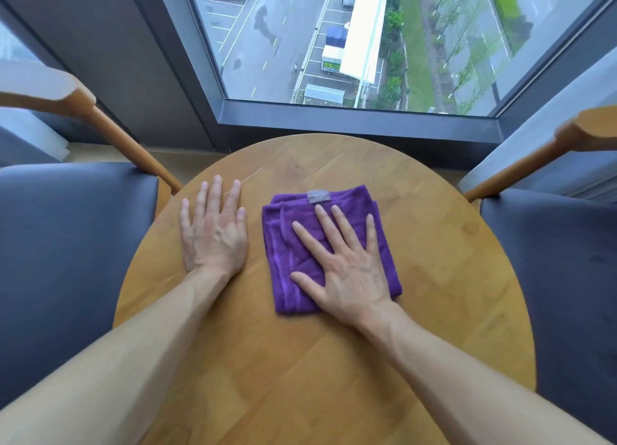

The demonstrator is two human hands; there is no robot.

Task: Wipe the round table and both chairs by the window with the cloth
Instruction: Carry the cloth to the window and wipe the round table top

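A grey-seated chair (66,244) stands at the worktop's (434,277) left edge. The left hand (213,234) lies flat on bare wood near that edge, grip open and empty (likely bracing). Mid-worktop, the right hand (347,264) presses the folded purple cloth (290,244) with straight fingers, ready to wipe. The second chair (561,277) stands at the right edge.

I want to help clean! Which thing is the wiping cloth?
Find the round wooden table under the window, between two grey-seated chairs. The cloth lies folded near its middle, under the flat right hand. It is the only purple thing, with a small grey tag.
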